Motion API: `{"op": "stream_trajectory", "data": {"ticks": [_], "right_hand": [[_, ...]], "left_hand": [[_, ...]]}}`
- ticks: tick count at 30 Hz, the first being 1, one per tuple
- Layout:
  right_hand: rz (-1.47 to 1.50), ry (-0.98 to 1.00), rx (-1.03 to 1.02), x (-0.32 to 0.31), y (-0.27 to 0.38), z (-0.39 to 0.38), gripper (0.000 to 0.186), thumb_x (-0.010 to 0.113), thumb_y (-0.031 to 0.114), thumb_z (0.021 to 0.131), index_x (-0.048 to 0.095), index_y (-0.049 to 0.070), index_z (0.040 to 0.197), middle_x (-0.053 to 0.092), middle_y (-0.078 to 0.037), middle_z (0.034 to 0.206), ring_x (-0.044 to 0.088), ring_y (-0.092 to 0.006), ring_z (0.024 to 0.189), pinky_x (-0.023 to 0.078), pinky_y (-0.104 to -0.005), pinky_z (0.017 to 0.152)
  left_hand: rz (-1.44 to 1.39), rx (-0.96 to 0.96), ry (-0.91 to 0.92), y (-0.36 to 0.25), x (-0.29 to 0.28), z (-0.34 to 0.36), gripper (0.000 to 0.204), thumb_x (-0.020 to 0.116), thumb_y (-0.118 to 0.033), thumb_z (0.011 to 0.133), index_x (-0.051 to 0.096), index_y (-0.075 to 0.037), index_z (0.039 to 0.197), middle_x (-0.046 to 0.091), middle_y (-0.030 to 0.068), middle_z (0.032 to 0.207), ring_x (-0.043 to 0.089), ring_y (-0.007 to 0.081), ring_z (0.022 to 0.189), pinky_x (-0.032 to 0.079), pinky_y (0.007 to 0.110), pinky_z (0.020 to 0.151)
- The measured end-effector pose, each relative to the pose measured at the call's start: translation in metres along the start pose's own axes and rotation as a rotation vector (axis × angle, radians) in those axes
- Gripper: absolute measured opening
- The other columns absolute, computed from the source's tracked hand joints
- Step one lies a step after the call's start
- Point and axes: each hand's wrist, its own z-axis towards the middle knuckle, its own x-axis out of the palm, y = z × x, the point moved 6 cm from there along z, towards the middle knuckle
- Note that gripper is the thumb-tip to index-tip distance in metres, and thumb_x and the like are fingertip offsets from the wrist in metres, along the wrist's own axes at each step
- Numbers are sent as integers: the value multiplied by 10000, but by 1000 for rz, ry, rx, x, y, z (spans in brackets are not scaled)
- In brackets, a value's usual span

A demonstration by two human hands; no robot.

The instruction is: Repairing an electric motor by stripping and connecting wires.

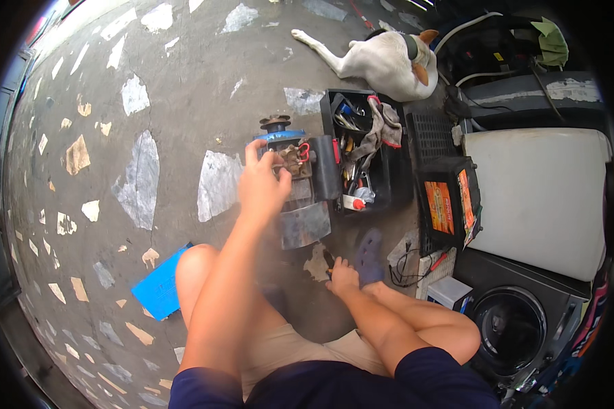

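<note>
My left hand [260, 183] reaches over a small machine [295, 161] on the floor. This machine has a brown, worn middle with red wire, a blue body behind and a black wheel-like part on top. Bent fingers and thumb of that hand lie on its left edge. Beside my right foot, my right hand [344, 277] is closed round a hand tool [329, 259] with a dark and orange handle; its kind is not clear. Just right of the machine, an open black toolbox [389, 187] holds several tools, a grey glove [381, 129] and a white bottle with a red cap [353, 202].
A white dog [389, 65] lies beyond the toolbox. To the right are a black battery [443, 204], a dark front-loading washer [512, 327] and a pale panel [539, 198]. A blue flat case [160, 286] lies by my left knee. Paint patches mark the grey floor [184, 123].
</note>
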Motion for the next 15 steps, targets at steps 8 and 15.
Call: {"op": "stream_trajectory", "data": {"ticks": [8,15], "right_hand": [[1548,335,-102,5,-5,-33,539,636,187,889,509,57,1397,607,-175,1254,688,-334,1056,620,-490,833],[584,-281,-579,-247,36,-142,470,708,174,867,582,57,1304,671,-133,1070,697,-295,930,590,-448,689]], "left_hand": [[-55,-62,-16,2,-5,0,121,745,-90,834,753,-48,948,580,123,1461,728,376,1031,589,482,863],[-31,-134,-7,-1,-3,0,94,736,-87,830,775,-50,907,607,88,1459,734,407,1014,583,506,907]]}}
